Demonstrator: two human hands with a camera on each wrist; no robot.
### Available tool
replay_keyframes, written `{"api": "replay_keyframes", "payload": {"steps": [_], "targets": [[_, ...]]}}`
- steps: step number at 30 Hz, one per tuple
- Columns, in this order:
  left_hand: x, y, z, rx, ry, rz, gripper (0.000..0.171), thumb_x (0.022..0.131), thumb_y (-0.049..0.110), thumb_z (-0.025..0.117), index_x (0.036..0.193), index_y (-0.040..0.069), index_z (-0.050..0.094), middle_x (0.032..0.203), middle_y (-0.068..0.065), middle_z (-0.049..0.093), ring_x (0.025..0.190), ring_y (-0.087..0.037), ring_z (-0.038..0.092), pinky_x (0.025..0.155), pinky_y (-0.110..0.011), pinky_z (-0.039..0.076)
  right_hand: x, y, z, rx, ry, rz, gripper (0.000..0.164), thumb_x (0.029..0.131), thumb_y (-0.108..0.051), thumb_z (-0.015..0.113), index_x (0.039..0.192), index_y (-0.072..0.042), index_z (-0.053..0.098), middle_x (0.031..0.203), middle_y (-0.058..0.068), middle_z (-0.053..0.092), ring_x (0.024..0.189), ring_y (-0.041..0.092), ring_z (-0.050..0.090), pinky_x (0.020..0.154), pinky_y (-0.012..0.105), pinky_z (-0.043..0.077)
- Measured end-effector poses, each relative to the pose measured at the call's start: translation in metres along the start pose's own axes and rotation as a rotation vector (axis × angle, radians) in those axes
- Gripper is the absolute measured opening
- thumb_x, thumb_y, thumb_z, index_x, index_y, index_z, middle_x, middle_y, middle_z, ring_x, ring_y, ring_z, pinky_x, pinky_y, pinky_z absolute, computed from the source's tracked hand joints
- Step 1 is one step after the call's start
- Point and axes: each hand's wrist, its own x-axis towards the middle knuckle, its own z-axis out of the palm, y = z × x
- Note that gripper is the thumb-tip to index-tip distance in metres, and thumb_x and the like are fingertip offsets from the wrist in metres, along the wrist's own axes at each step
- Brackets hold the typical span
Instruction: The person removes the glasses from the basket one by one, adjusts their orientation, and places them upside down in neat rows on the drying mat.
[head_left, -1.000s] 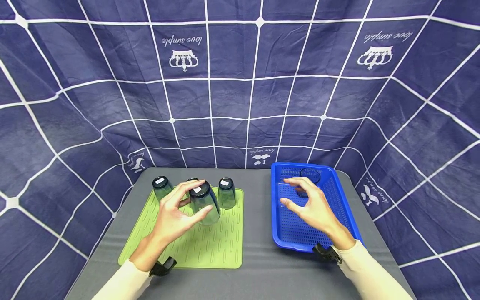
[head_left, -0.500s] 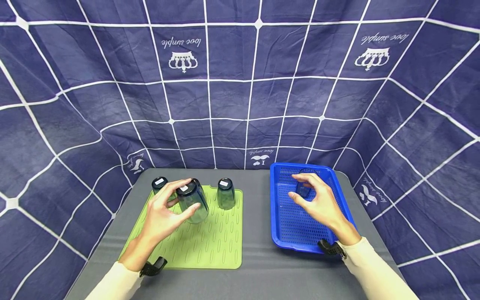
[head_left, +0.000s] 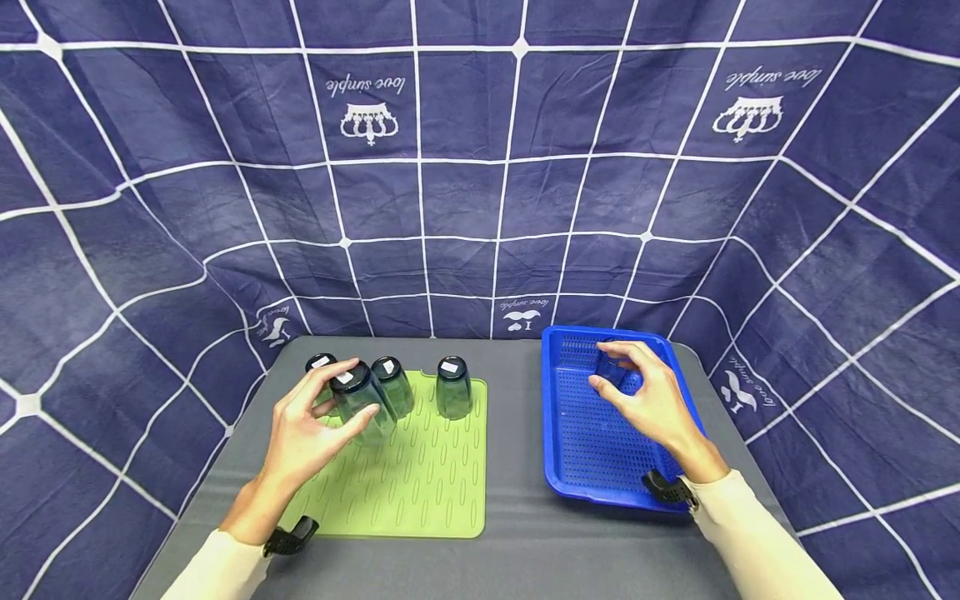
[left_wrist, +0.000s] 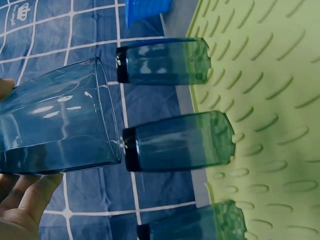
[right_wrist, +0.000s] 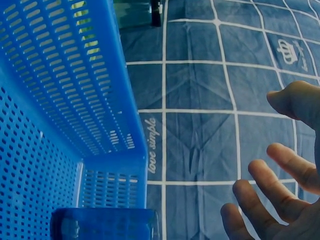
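Note:
My left hand [head_left: 303, 433] grips an upside-down, blue-tinted drinking glass [head_left: 363, 408], thumb on one side and fingers on the other. In the left wrist view the held glass [left_wrist: 55, 120] has its rim toward the green mat [left_wrist: 280, 125], apart from it. Behind it, other upturned glasses stand on the mat: one at the left [head_left: 321, 362], partly hidden, one in the middle [head_left: 394, 387] and one at the right [head_left: 453, 390]. My right hand [head_left: 652, 404] hovers over the blue basket with fingers spread and nothing held, near a glass [right_wrist: 105, 224] inside it.
The blue perforated basket [head_left: 550, 425] stands on the right of the grey table [head_left: 517, 467], with a strip of table between it and the mat. A dark blue gridded cloth [head_left: 465, 200] hangs behind and along both sides.
My left hand has moved left across the mat with the glass, which uncovers the middle glass behind. My right hand has shifted a little to the right over the basket.

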Motion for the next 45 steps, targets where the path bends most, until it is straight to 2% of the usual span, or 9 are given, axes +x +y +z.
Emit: {"api": "replay_keyframes", "payload": {"steps": [5,13,19,25,28,33,38,43,45], "targets": [[-0.004,-0.009,-0.004,-0.018,0.028,-0.003,0.082,0.069,-0.005,0.11,0.145,0.011,0.08,0.135,-0.013,0.082,0.129,0.013,0.069,0.093,-0.006,0.061,0.002,0.005,-0.001,0.0,0.017,0.014,0.053,0.092,-0.011,0.099,0.141,-0.008,0.08,0.136,0.011,0.08,0.126,0.001,0.068,0.109,0.012,0.055],[-0.009,-0.024,-0.011,0.003,0.043,-0.024,0.082,0.07,-0.009,0.108,0.145,0.009,0.08,0.136,-0.018,0.081,0.129,0.013,0.068,0.092,-0.007,0.061,0.002,0.012,-0.002,-0.002,0.026,0.031,0.052,0.093,-0.009,0.097,0.141,-0.004,0.079,0.136,0.016,0.08,0.126,0.003,0.067,0.107,0.006,0.05],[-0.015,-0.033,-0.016,0.049,0.03,-0.064,0.081,0.073,-0.005,0.108,0.147,0.013,0.08,0.128,-0.013,0.082,0.121,0.015,0.067,0.093,-0.006,0.06,0.002,0.02,-0.001,-0.008,0.035,0.042,0.049,0.094,-0.009,0.096,0.14,-0.004,0.08,0.134,0.017,0.08,0.124,0.012,0.07,0.104,0.009,0.052],[-0.021,-0.047,-0.019,0.095,0.041,-0.079,0.083,0.071,-0.004,0.109,0.147,0.015,0.08,0.125,-0.013,0.082,0.123,0.018,0.065,0.093,-0.003,0.057,0.004,0.029,-0.002,-0.019,0.042,0.048,0.049,0.095,-0.009,0.095,0.141,-0.004,0.079,0.134,0.02,0.08,0.123,0.024,0.072,0.103,0.013,0.053],[-0.022,-0.052,-0.022,0.106,0.043,-0.091,0.083,0.071,-0.004,0.109,0.147,0.015,0.08,0.126,-0.014,0.081,0.125,0.018,0.064,0.093,-0.001,0.056,0.005,0.033,-0.002,-0.02,0.044,0.063,0.05,0.094,-0.008,0.096,0.141,-0.003,0.079,0.134,0.019,0.08,0.124,0.023,0.072,0.104,0.014,0.055],[-0.024,-0.06,-0.026,0.125,0.047,-0.114,0.081,0.071,-0.002,0.109,0.146,0.015,0.081,0.126,-0.016,0.081,0.124,0.019,0.062,0.093,0.001,0.053,0.007,0.04,-0.003,-0.013,0.049,0.08,0.049,0.094,-0.008,0.096,0.14,-0.005,0.08,0.135,0.019,0.079,0.124,0.019,0.072,0.105,0.007,0.052],[-0.027,-0.068,-0.029,0.146,0.046,-0.175,0.08,0.072,0.0,0.109,0.145,0.017,0.081,0.13,-0.016,0.08,0.124,0.021,0.059,0.091,0.002,0.051,0.009,0.044,-0.002,-0.007,0.052,0.091,0.047,0.096,-0.008,0.094,0.141,-0.004,0.08,0.135,0.024,0.078,0.123,0.02,0.071,0.104,-0.002,0.045],[-0.03,-0.078,-0.032,0.175,0.032,-0.207,0.08,0.072,0.002,0.109,0.145,0.016,0.081,0.131,-0.017,0.079,0.123,0.021,0.056,0.091,0.004,0.05,0.011,0.047,-0.003,-0.016,0.062,0.107,0.045,0.097,-0.008,0.094,0.139,-0.003,0.08,0.134,0.024,0.078,0.121,0.021,0.071,0.102,-0.002,0.044],[-0.031,-0.082,-0.032,0.187,0.03,-0.21,0.079,0.072,0.003,0.109,0.145,0.015,0.08,0.131,-0.018,0.079,0.122,0.022,0.056,0.09,0.005,0.049,0.012,0.049,-0.002,-0.02,0.06,0.116,0.045,0.097,-0.008,0.094,0.139,-0.002,0.08,0.134,0.024,0.078,0.122,0.026,0.071,0.102,-0.002,0.044]]}}
